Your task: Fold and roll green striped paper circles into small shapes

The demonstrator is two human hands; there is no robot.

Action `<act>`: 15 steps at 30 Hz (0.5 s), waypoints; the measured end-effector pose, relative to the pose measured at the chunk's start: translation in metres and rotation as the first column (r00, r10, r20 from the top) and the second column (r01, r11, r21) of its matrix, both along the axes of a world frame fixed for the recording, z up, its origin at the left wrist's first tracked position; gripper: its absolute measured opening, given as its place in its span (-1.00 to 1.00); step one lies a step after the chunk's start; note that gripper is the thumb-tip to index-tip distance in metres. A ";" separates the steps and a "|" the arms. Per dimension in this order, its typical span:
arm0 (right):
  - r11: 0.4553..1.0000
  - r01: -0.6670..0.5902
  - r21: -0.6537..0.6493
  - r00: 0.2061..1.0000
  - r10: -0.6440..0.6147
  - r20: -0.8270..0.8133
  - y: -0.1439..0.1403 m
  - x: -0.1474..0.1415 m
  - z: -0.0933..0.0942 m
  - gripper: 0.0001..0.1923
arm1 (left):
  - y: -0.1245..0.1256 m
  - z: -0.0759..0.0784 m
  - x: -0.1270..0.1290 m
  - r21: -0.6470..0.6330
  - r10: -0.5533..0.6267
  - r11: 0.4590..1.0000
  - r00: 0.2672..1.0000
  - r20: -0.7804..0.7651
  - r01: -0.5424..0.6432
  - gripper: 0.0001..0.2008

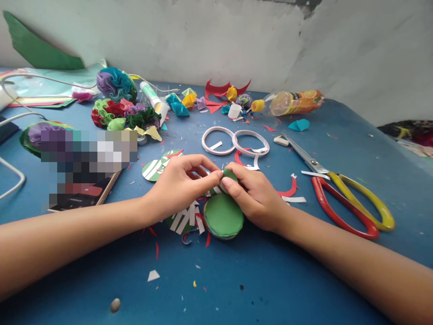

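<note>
Between thumb and fingers, my right hand (259, 196) holds a green paper circle (230, 174), mostly covered by the fingers; white strips show on its lower part. My left hand (187, 185) is closed in a pinch close to that circle's left edge, and what its fingertips grip is too small to make out. Right below the hands lies a stack of green paper circles (223, 215). More green circles with white strips (154, 169) lie beyond and under my left hand, among loose white strips (184, 219) and red scraps.
Two rolls of double-sided tape (218, 152) lie ahead. Large scissors (352, 198) rest open at the right, near an eraser (281, 141). Behind are ruffled paper balls (117, 85), a glue stick (150, 95) and a plastic bottle (294, 103). A partly blurred phone (84, 194) lies left.
</note>
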State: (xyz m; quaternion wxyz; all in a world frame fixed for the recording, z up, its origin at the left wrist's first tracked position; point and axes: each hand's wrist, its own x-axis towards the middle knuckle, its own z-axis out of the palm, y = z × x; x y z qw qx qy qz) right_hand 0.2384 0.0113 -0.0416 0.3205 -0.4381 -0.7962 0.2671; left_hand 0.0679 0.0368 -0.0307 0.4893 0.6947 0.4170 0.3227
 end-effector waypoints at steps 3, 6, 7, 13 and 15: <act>1.000 0.000 -0.008 1.000 0.000 -0.009 0.000 0.000 0.000 -0.76 | 0.001 0.000 0.000 -0.007 -0.002 1.000 1.000 0.002 0.002 -0.80; 1.000 0.001 -0.013 1.000 -0.001 -0.019 0.000 0.000 0.000 -0.76 | 0.001 0.001 0.000 -0.007 -0.003 1.000 1.000 0.000 0.003 -0.80; 1.000 0.002 -0.014 1.000 -0.002 -0.022 0.000 0.000 0.000 -0.76 | 0.001 0.001 -0.001 -0.009 -0.004 1.000 1.000 0.000 0.004 -0.80; 1.000 0.005 -0.012 1.000 -0.005 -0.020 0.001 0.000 0.001 -0.76 | 0.001 0.002 0.000 -0.013 -0.002 1.000 1.000 -0.008 0.002 -0.79; 1.000 0.006 -0.011 1.000 -0.006 -0.019 0.001 0.000 0.001 -0.76 | 0.001 0.003 0.000 -0.008 0.001 1.000 1.000 -0.011 -0.001 -0.80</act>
